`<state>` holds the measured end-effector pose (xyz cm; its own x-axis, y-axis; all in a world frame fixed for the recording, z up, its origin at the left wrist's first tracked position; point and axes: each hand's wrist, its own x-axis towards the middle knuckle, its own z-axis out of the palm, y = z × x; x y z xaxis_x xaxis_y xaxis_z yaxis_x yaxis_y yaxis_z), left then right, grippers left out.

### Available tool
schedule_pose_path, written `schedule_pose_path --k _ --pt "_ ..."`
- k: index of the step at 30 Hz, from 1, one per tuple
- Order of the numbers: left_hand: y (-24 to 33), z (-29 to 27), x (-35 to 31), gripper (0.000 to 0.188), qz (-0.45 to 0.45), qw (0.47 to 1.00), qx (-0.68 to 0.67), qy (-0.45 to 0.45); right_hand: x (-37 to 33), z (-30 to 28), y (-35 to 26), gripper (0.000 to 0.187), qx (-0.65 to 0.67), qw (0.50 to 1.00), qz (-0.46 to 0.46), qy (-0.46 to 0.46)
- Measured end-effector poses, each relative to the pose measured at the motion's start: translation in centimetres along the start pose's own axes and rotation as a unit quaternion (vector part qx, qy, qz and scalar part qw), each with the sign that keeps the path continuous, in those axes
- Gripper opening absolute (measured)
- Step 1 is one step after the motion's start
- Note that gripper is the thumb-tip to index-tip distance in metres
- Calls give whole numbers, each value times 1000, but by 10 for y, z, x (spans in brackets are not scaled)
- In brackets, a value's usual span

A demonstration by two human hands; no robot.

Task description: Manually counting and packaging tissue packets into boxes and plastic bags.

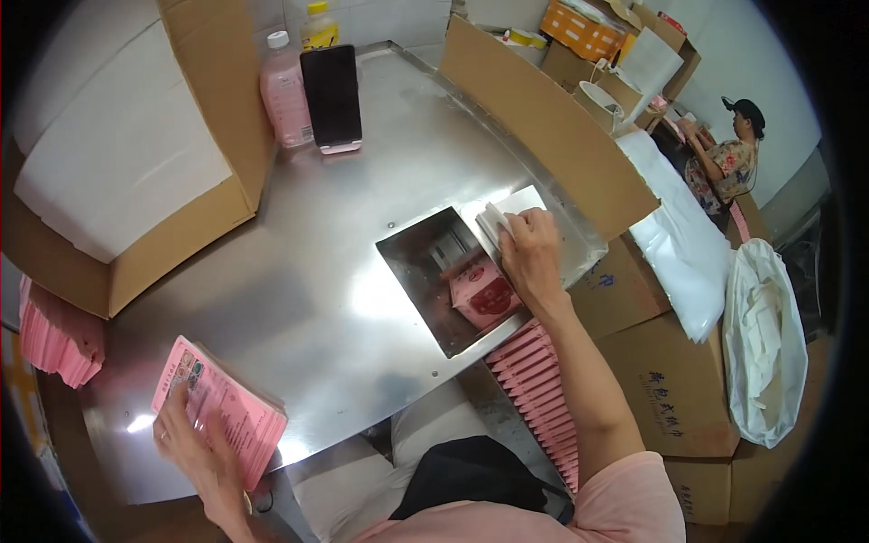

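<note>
My left hand (195, 443) lies on a stack of flat pink printed packets (244, 421) at the near left of the metal table. Its fingers are apart on the top packet. My right hand (534, 258) is closed on a small wad of folded white tissues (493, 224), beside the right edge of a rectangular opening (412, 262) in the tabletop. Down in that opening sits a pink packet with a red print (486, 294), next to a metal part.
A dark phone (331, 95) stands before a pink bottle (285, 90) at the back. Open cardboard (190, 213) borders the left, a cardboard panel (552, 127) the right. Pink packets (539, 389) are lined up below the right edge. Another person (729, 158) works farther right.
</note>
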<state>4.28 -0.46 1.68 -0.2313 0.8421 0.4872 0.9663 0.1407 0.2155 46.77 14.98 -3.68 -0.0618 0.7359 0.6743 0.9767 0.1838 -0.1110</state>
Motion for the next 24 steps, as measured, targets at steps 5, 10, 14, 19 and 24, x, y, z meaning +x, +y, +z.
schedule_pose_path --k 5,10,14,19,24 --pt "-31 -1 -28 8 0 992 44 -118 0 7 6 23 24 1000 9 1" --pt "22 36 -4 26 102 967 -217 -89 10 -13 18 41 79 996 25 42" --pt "97 71 -10 42 363 885 -200 -212 -14 -20 -62 41 184 975 -120 -1" --pt "91 54 1 70 266 931 -185 -169 -76 -55 -147 35 301 881 -348 -112" --pt "122 79 -2 96 151 957 -196 -152 -9 -18 -179 31 103 923 -287 -233"
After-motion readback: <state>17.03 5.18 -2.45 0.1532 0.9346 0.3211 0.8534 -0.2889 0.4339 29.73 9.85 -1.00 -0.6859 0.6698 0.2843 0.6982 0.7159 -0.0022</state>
